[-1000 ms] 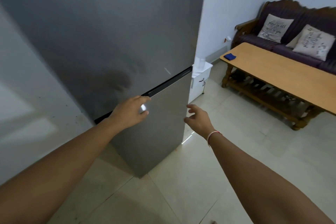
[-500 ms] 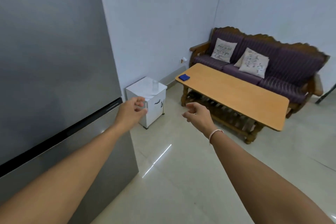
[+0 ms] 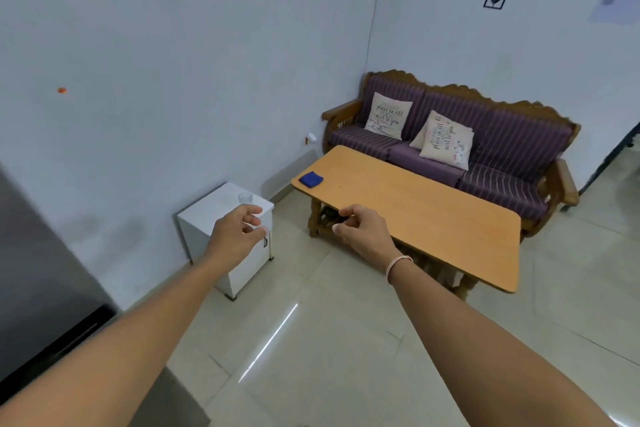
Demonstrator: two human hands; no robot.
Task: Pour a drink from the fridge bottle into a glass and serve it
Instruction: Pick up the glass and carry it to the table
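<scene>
Both arms reach forward into the room. The left hand is held in front of the small white cabinet that stands against the wall, its fingers loosely curled and apart, pinching nothing. The right hand hangs over the near left corner of the wooden worktop, fingers half curled and likewise empty.

The glass stands on top of the cabinet, toward its far right corner, just beyond the left hand and not touched by it. It is clear and hard to pick out against the white top, so I cannot tell whether it holds anything. The fridge shows only as a grey slab at the lower left, its doors shut; no bottle is in view, so it is presumably inside.

The step in hand looks like fetching the glass. To do it well, the left hand should come down around the glass from the side, wrapping the lower half rather than the rim, and lift straight up so it does not skid off the smooth top. The worktop is bare apart from a blue cloth near its far left corner, which leaves plenty of room to set the glass down and pour there.
</scene>
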